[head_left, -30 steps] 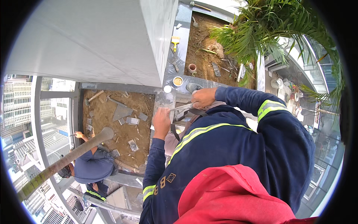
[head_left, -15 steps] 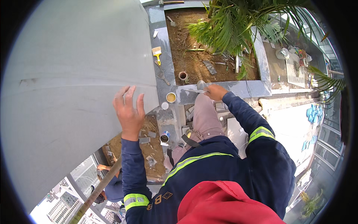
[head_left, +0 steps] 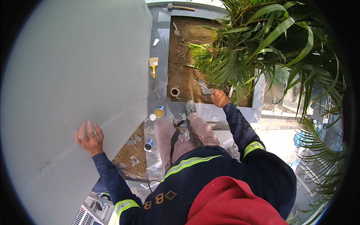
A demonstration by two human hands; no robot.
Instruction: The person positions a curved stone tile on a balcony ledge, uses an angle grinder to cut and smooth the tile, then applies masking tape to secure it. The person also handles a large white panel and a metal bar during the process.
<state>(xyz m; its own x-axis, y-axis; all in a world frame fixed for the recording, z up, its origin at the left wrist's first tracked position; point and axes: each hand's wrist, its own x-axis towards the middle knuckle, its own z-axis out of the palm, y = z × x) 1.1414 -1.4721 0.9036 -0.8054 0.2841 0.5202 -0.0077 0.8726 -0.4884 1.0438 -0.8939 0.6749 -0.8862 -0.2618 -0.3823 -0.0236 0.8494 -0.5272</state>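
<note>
My left hand [head_left: 90, 139] is at the large grey panel [head_left: 75, 75] on the left, fingers spread and holding nothing; its fingertips appear to rest on the surface. In my right hand [head_left: 219, 98] is a thin flat-bladed scraper [head_left: 198, 83], seen nearly edge-on, pointing up and left over the planter soil. Behind the blade lies a grey tile piece [head_left: 205, 88]. On the stone ledge stand an open tin of yellowish paste [head_left: 159, 111] and, beside it, a white lid [head_left: 152, 117]. A yellow-handled paintbrush [head_left: 153, 66] and a worn putty knife [head_left: 155, 87] lie farther along the ledge.
A palm [head_left: 262, 48] overhangs the planter at right. A brown cup [head_left: 174, 92] and a small trowel [head_left: 176, 29] are on the soil. A mallet [head_left: 180, 7] lies at the far edge, a white tube [head_left: 156, 42] on the ledge. A blue-and-white can [head_left: 149, 144] stands near my legs.
My left hand has moved left and down to the panel. My right hand still holds the scraper, now tilted over the soil. The view has shifted, and both my legs show more fully.
</note>
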